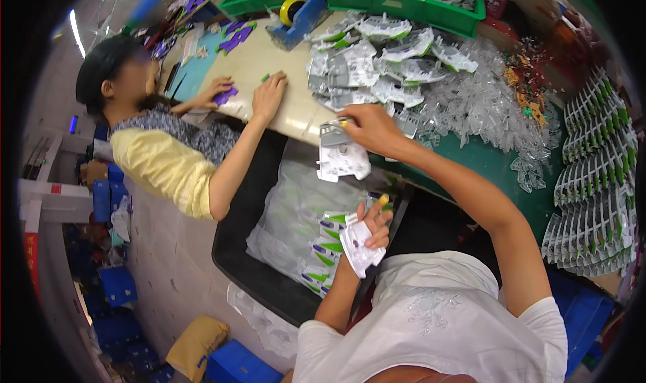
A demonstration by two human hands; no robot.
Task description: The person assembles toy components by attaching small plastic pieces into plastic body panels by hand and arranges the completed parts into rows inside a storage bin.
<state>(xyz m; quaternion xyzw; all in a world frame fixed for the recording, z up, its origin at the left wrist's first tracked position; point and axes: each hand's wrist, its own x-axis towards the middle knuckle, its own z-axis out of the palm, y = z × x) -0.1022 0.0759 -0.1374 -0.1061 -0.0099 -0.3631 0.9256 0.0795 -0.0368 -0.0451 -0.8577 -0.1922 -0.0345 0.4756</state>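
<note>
The left hand point(377, 227), partly hidden, grips one white shell point(361, 246) above the black bin point(232, 248); the right hand point(371, 130) pinches one grey-and-white shell point(342, 159) by the worktop point(296, 114). Overlapping pieces point(353, 66) there defy counting; two green trays point(404, 9) are cut off.

My right hand point(371, 130) holds a housing point(343, 161) at the near edge of the bench point(299, 117), before a pile of parts point(353, 66); nearer my body, my left hand point(378, 225) holds a shell point(359, 245). Left of that, a bag point(282, 208) lies in a bin point(232, 248). 2 trays point(410, 8) sit along the far side. Right of the pile lies a heap of pieces point(464, 103), then stacks point(592, 188). A co-worker point(168, 174) is on my left.
</note>
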